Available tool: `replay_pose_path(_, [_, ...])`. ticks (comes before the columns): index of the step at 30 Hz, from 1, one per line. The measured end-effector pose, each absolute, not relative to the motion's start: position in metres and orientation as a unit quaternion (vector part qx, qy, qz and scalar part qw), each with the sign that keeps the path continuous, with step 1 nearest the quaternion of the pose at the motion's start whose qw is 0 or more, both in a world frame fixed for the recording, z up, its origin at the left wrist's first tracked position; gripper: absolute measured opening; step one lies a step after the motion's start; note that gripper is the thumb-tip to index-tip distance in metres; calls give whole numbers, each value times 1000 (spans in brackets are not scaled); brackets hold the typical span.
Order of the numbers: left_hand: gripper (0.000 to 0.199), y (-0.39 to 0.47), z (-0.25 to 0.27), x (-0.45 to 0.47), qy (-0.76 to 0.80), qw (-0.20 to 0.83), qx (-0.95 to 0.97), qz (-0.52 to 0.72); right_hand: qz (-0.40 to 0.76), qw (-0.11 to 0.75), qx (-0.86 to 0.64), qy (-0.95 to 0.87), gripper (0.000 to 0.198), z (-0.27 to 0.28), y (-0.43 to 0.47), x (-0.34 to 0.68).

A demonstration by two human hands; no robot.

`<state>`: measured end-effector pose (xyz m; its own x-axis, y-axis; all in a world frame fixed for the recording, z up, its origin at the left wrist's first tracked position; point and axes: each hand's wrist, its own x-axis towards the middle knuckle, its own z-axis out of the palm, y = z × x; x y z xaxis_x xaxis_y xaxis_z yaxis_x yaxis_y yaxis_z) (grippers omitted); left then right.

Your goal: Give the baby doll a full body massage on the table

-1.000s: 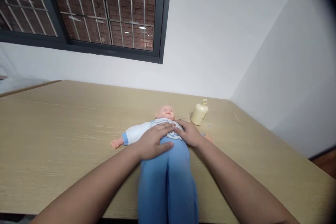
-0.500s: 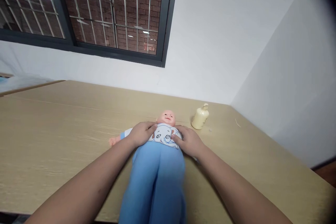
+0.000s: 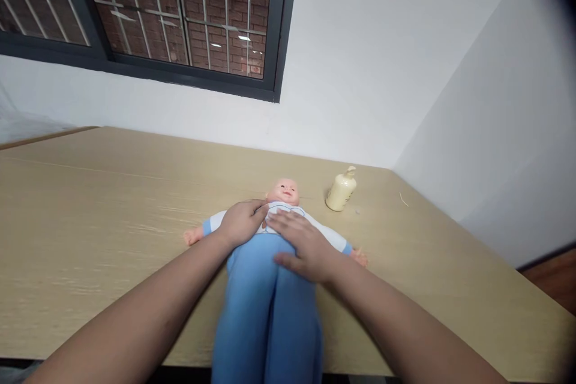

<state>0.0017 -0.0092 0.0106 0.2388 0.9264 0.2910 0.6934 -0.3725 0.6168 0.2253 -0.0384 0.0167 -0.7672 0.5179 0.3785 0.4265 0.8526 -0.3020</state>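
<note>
A baby doll (image 3: 252, 276) in a white top and blue trousers lies on its back, head away from me and arms spread. My left hand (image 3: 244, 220) holds the doll at the shoulder and upper chest on the left side of the view, thumb on the front of the top; its fingers are partly hidden. Flat across the doll's chest and waist lies my right hand (image 3: 306, 246), fingers stretched out and thumb apart on the trousers. It covers most of the elephant print on the top.
A cream pump bottle (image 3: 341, 191) stands on the wooden table (image 3: 112, 204), to the right of the doll's head. Farther right lies a thin pale strand (image 3: 404, 199). White walls and a barred window (image 3: 189, 12) rise behind the table.
My right hand has left the doll's shoulder and moved left and down onto its chest, covering the print. The doll's arm on that side now shows. The left hand stays at the shoulder.
</note>
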Motion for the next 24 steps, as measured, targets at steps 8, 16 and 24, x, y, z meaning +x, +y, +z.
replay_pose_path(8, [40, -13, 13, 5, 533, 162, 751, 355, 121, 324, -386, -855, 43, -3, 4, 246])
replay_pose_path(16, [33, -63, 40, 29, 233, 165, 916, 282, 89, 227, -546, -801, 49, -2, 12, 251])
replay_pose_path(24, [62, -38, 27, 22, 358, 168, 891, 222, 90, 232, -538, -806, 47, -5, 13, 251])
